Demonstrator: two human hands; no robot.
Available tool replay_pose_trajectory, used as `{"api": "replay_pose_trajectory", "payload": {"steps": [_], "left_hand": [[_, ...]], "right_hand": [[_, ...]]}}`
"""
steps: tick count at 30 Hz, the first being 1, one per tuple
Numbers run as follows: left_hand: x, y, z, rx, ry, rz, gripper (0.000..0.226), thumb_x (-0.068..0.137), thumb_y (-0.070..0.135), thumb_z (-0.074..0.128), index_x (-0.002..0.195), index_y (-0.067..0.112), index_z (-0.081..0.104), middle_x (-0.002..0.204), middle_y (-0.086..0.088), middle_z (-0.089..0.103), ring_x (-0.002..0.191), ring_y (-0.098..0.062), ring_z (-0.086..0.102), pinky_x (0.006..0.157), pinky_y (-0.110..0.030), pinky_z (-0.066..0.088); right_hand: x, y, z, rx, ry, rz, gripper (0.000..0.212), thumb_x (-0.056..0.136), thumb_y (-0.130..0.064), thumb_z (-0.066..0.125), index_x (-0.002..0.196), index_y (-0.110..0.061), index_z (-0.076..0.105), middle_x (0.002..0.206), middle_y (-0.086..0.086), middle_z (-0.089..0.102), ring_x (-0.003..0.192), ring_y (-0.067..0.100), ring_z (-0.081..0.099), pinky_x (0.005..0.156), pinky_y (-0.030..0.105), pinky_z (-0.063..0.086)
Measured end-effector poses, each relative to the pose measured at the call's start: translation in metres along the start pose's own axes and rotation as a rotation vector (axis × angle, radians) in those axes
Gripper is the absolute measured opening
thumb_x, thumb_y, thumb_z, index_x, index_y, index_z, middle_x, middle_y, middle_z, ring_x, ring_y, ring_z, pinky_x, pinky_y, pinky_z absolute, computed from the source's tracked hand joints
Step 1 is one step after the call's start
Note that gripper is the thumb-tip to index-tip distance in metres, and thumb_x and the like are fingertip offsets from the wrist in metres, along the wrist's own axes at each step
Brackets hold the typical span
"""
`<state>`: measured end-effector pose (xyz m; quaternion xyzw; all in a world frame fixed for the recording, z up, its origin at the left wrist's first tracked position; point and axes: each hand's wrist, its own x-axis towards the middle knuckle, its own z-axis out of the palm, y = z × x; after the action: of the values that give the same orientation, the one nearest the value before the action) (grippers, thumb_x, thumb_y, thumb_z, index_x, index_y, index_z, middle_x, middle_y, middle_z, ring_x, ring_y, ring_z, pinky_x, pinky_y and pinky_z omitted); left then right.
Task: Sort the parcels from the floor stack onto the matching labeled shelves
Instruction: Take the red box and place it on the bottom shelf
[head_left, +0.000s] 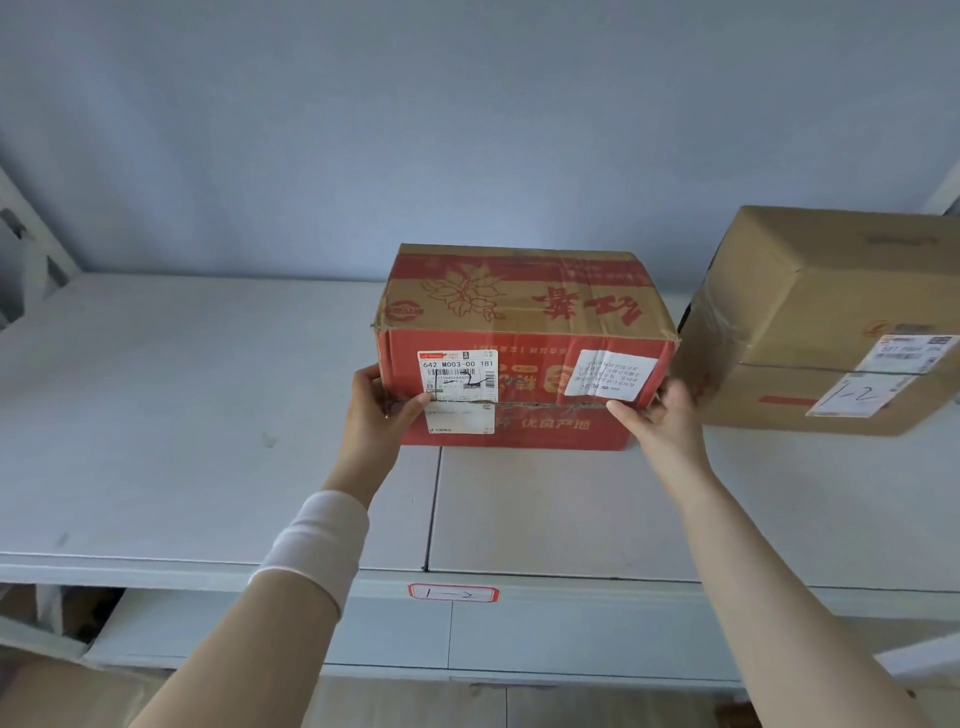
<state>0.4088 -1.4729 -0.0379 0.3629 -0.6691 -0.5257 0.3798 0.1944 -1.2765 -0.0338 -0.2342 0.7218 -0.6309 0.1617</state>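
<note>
Parcel (524, 348) on shelf (208, 415); both arms outstretched, left hand (382, 410), right hand (657, 415) fingers gripping sides.

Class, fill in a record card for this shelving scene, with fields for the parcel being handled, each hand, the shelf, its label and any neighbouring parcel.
Parcel handled: red parcel, printed carton with white labels on its front
Left hand: left hand grips its left front edge, thumb on the front
Right hand: right hand grips its right front edge
Shelf: shelf, white; red parcel on or just above it
Label: shelf label reads 1-2
Neighbour: brown parcel to the right, marked 1-2; contact unclear
</note>
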Motion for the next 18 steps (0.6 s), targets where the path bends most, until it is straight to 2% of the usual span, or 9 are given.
{"api": "replay_pose_trajectory", "payload": {"steps": [6,13,16,18], "left_hand": [[0.017,0.002,0.010,0.027,0.001,0.002,0.039,0.083,0.010,0.068,0.110,0.015,0.039,0.091,0.012,0.054,0.081,-0.001,0.055,0.069,-0.016,0.046],[0.023,0.001,0.015,0.036,-0.016,-0.025,0.038,0.086,0.011,0.064,0.111,0.015,0.037,0.095,0.013,0.053,0.084,0.001,0.054,0.069,-0.014,0.046],[0.019,0.008,0.015,0.038,-0.039,-0.062,0.040,0.088,0.009,0.061,0.120,0.011,0.036,0.098,0.012,0.053,0.086,0.002,0.055,0.070,-0.014,0.047],[0.016,0.013,0.015,0.036,-0.048,-0.098,0.051,0.090,0.007,0.059,0.132,0.006,0.031,0.111,0.005,0.055,0.097,-0.007,0.057,0.077,-0.016,0.047]], "right_hand": [[0.022,0.001,0.003,-0.026,-0.003,-0.005,0.038,0.081,-0.006,0.071,0.110,-0.015,0.048,0.110,-0.002,0.062,0.101,0.010,0.062,0.087,0.027,0.049],[0.031,0.009,0.007,-0.061,0.020,-0.025,0.037,0.081,-0.010,0.071,0.109,-0.016,0.047,0.110,-0.004,0.062,0.100,0.010,0.062,0.089,0.030,0.051],[0.031,0.008,0.006,-0.085,0.003,-0.006,0.039,0.081,-0.014,0.072,0.112,-0.011,0.048,0.113,-0.003,0.063,0.102,0.011,0.063,0.091,0.035,0.052],[0.029,0.006,0.006,-0.096,-0.022,0.028,0.048,0.080,-0.017,0.072,0.121,-0.009,0.048,0.118,0.000,0.063,0.107,0.012,0.062,0.093,0.039,0.052]]}}
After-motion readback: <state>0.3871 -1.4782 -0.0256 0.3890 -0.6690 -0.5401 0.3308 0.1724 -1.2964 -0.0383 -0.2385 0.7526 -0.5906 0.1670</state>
